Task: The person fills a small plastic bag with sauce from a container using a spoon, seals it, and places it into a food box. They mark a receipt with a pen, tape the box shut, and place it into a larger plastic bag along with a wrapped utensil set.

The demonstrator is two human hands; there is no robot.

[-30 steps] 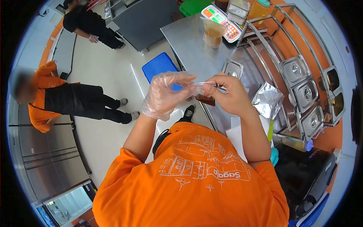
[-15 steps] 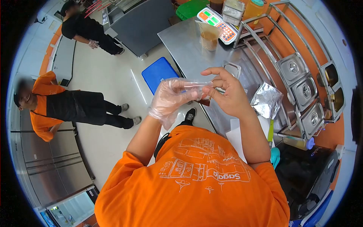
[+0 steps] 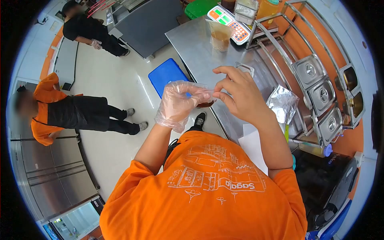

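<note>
- upper garment: orange t-shirt (image 3: 200, 210), loose cut, soft creases across the front.
- sleeves (image 3: 127, 185): short, orange, matching the body of the shirt.
- chest marking: white line print (image 3: 214, 160) of buildings, with small figure-like outlines along one edge.
- lettering (image 3: 241, 185): white, bold, within the print.
- left hand (image 3: 178, 102): covered by a clear plastic glove (image 3: 171, 116), wrinkled, with a loose cuff around the wrist.
- right hand (image 3: 242, 96): ungloved.
- footwear: dark shoe (image 3: 200, 119) with lighter detailing.

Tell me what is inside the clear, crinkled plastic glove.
The person's left hand is inside the plastic glove, its skin showing through. The side turned away from the camera is blocked by the hand itself and cannot be seen.
</note>
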